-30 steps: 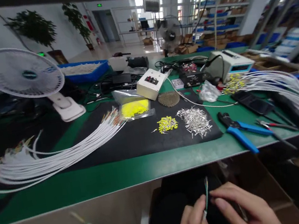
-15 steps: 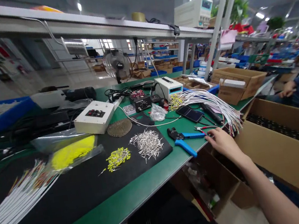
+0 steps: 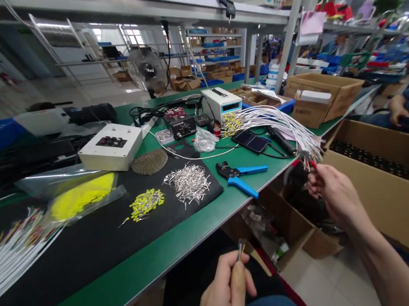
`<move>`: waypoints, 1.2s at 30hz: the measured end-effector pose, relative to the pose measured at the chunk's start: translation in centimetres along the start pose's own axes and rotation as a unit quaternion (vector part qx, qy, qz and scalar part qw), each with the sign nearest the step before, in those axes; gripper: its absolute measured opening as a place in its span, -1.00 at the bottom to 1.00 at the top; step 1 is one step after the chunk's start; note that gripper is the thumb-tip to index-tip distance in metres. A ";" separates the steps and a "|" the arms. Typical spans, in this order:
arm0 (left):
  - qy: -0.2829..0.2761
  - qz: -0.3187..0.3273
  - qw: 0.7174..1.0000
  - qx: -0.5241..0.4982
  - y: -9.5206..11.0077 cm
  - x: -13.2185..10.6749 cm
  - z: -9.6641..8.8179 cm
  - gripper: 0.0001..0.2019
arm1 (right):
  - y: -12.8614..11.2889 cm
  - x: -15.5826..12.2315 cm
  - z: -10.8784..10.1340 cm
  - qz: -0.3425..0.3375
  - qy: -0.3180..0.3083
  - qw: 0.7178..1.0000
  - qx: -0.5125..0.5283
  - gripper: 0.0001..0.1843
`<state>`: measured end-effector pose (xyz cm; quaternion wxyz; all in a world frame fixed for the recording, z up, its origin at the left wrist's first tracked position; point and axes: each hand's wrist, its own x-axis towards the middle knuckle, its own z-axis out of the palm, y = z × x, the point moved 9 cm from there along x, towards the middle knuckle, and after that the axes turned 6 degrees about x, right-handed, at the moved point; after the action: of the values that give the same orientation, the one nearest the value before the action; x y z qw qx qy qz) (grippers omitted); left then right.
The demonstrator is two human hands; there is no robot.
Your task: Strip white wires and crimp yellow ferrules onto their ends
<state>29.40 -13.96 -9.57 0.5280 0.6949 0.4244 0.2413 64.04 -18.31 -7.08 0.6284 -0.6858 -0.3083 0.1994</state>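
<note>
My left hand (image 3: 223,284) is in front of the bench edge, low in the middle. Its thumb and fingers are closed around a small bunch of thin coloured wires (image 3: 241,249), whose ends point up. My right hand (image 3: 338,191) is raised off the bench's right edge, closed on red-handled wire cutters (image 3: 312,164). The cutters' jaws overlap in view with the ends of a bundle of white cables (image 3: 279,119); I cannot tell whether they touch. Blue-handled crimping pliers (image 3: 241,175) lie on the green bench (image 3: 185,228), left of my right hand.
On a black mat sit silver terminals (image 3: 190,183), yellow ferrules (image 3: 146,204), a bag of yellow pieces (image 3: 83,197) and more white cables (image 3: 15,255). A switch box (image 3: 110,147) stands behind. A large carton (image 3: 392,185) is at right, near another person's hand (image 3: 398,109).
My right hand has lifted the red-handled wire cutters from the bench and moved right. My left hand has come up into fuller view with the coloured wires. The camera view has shifted.
</note>
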 end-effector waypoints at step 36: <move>-0.142 0.038 0.989 -0.020 4.7 0.4 5.8 -0.69 | 0.4 -15.4 6.6 0.182 -0.136 0.941 0.249 -0.71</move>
<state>35.67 -17.09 -7.12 0.5871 0.7271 0.3136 0.1681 48.49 -23.77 -10.13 0.6841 -0.5183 -0.2010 0.4722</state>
